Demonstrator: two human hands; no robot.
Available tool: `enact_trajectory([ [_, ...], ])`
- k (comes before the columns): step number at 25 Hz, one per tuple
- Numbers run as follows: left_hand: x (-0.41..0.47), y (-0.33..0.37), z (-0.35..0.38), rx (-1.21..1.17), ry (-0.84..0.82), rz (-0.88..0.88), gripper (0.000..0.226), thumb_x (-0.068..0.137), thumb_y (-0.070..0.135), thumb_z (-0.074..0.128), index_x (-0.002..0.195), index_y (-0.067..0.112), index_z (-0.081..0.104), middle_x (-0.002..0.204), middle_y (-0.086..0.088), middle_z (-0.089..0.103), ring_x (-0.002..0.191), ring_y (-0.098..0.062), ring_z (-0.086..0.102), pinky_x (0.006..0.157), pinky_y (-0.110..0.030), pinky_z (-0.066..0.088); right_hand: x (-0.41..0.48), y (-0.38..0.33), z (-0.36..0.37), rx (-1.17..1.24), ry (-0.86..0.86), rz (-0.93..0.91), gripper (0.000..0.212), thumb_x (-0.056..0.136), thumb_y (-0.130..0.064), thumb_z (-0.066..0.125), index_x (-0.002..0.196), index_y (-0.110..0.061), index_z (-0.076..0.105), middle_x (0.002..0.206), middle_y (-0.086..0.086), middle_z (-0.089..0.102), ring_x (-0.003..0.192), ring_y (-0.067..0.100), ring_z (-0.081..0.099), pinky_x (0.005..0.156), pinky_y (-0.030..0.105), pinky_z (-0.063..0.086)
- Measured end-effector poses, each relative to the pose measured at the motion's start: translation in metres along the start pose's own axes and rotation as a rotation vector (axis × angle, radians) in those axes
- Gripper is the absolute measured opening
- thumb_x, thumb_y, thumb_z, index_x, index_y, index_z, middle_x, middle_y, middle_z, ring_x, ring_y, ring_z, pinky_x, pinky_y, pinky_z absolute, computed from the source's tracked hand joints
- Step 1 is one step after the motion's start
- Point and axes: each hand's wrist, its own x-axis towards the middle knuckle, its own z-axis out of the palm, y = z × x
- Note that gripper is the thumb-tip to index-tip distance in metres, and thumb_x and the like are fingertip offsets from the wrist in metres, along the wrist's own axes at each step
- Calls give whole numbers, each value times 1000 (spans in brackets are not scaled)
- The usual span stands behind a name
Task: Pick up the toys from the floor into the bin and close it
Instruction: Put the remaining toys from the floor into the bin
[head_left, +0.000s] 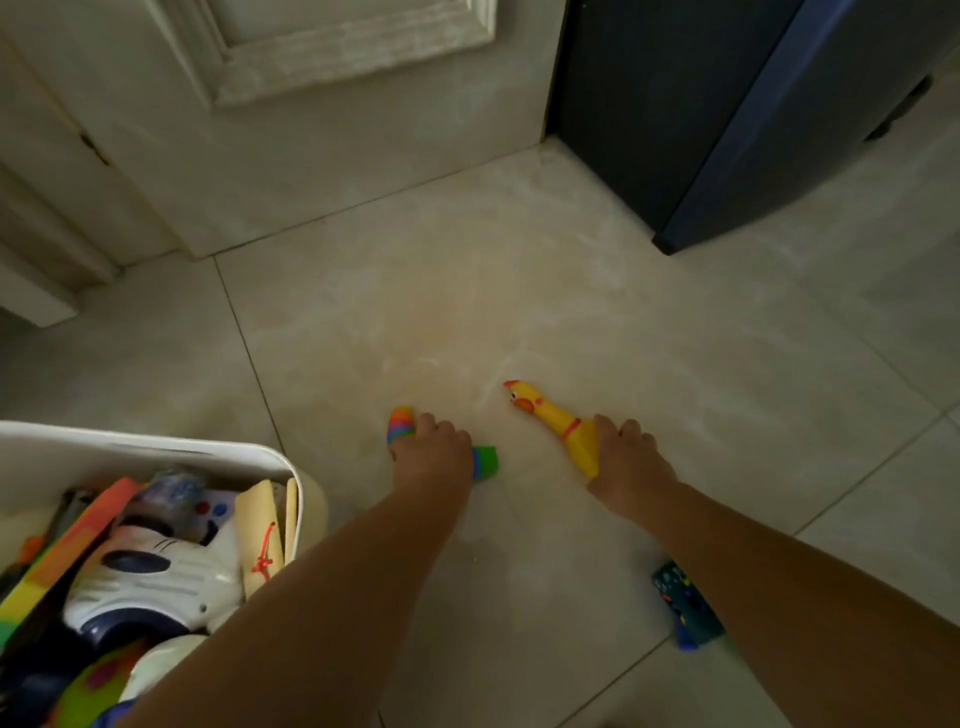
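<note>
Two toys are in hand at once. The left hand (431, 447) is curled over the middle of a rainbow toy (401, 423), whose striped end shows to the hand's left and whose green end shows to its right, so its long axis runs roughly across the view. The right hand (631, 457) grips the chicken (556, 426) at its fat lower body; the neck and head point away and to the left, toward the rainbow toy. Both toys lie on or just above the floor (519, 312); I cannot tell whether either is lifted clear.

The bin (156, 447) stands to the left and nearer the person, open and heaped with toys. The left hand is the nearer one to it; the right would likely have to cross over or wait its turn. No lid is in view.

One more toy, dark blue (685, 603), lies on the floor partly under the right forearm, so the pickup looks unfinished.

Pale glossy tiles cover the floor. A white door (311, 130) stands beyond, with a dark cabinet (675, 130) to its right
</note>
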Motion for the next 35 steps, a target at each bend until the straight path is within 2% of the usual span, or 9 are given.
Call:
enact_trajectory([
  [3, -5, 0, -11, -104, 37, 7, 32, 95, 23, 40, 126, 15, 48, 128, -8, 50, 125, -30, 40, 104, -45, 36, -8, -4, -8, 136, 58, -44, 73, 82, -24, 65, 144, -21, 26, 128, 12, 41, 118, 33, 47, 88, 41, 47],
  [7, -30, 4, -52, -452, 179, 59, 37, 85, 18, 55, 120, 12, 46, 119, -11, 52, 115, -32, 48, 86, -42, 47, -34, -34, -50, 666, 276, -97, 75, 57, -44, 68, 127, -30, 46, 112, 3, 57, 100, 28, 61, 80, 43, 53],
  [10, -74, -12, -101, -721, 308, 52, 43, 81, 28, 64, 116, 11, 47, 108, -12, 58, 102, -34, 58, 79, -39, 47, -71, -59, -92, 926, 401, -166, 59, 71, -35, 68, 127, -35, 49, 110, -5, 60, 94, 18, 61, 78, 35, 49],
  [14, -178, -75, -152, -788, 423, 145, 45, 78, 40, 68, 115, 20, 52, 90, 2, 58, 80, -22, 59, 68, -28, 48, -154, -107, -142, 1140, 409, -366, 56, 68, -36, 56, 124, -35, 52, 94, -15, 61, 82, -2, 59, 67, 21, 45],
  [18, -268, -169, -154, -836, 266, 56, 38, 80, 35, 68, 114, 27, 53, 87, 3, 59, 72, -18, 64, 52, -29, 56, -227, -175, -157, 1302, 268, -584, 37, 73, -38, 56, 109, -34, 56, 92, -15, 64, 79, -7, 61, 70, 12, 49],
  [24, -327, -273, -65, -1123, 95, -256, 29, 80, 36, 65, 105, 23, 59, 96, -13, 67, 73, -22, 63, 49, -26, 46, -285, -267, -87, 1358, -435, -372, 18, 89, -28, 57, 106, -22, 60, 92, 7, 66, 83, 22, 67, 68, 41, 58],
  [29, -353, -318, -31, -1459, 109, -236, 47, 65, 46, 64, 106, 23, 63, 92, -7, 73, 76, -19, 66, 69, -36, 52, -302, -339, -39, 1403, -733, -277, 24, 96, -30, 50, 116, -17, 55, 109, 7, 64, 102, 26, 62, 90, 49, 53],
  [32, -351, -326, -27, -1545, 115, -226, 45, 69, 44, 63, 107, 21, 62, 89, -4, 73, 75, -18, 65, 67, -34, 54, -291, -365, -14, 999, -526, -380, 69, 85, -60, 50, 143, -29, 30, 137, 6, 53, 110, 28, 63, 85, 41, 56],
  [35, -341, -322, -27, -1551, 91, -225, 32, 81, 39, 64, 107, 21, 62, 92, -6, 72, 80, -21, 66, 71, -37, 56, -282, -364, -7, 826, -297, -437, 67, 88, -53, 53, 146, -29, 29, 129, 6, 58, 98, 27, 67, 72, 36, 59],
])
